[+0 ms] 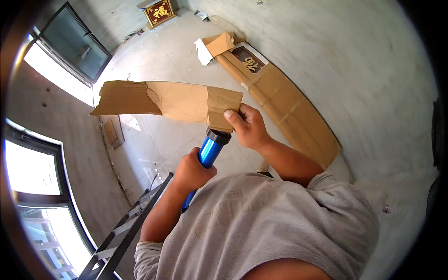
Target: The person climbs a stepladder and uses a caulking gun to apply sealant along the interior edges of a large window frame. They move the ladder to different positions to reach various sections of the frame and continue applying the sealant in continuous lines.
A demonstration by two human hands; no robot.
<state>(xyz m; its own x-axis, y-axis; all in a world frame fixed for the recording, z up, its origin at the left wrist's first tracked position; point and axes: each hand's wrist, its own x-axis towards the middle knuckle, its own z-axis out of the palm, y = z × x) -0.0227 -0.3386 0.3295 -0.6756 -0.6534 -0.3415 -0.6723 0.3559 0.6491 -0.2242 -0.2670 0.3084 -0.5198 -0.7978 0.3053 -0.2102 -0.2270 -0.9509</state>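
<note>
My right hand (253, 127) pinches the right end of a long, torn strip of brown cardboard (182, 100), thumb on top. The strip stretches out to the left, its far-left edge ragged. Wrapped round a shiny blue tube (211, 151) with a black end ring (218, 136), like the barrel of a sealant gun, is my left hand (195, 169). The tube slants up to the right, and its lower part runs down behind my left wrist. The cardboard's lower right corner is right at the ringed end; whether it reaches inside I cannot tell.
A long cardboard-wrapped panel (291, 109) lies along the right wall, its far end torn open. A stepladder (126, 228) stands at lower left. Windows (32, 163) line the left wall. A red-and-gold framed plaque (159, 13) leans at the far wall; flat boards (113, 132) lie on the tiled floor.
</note>
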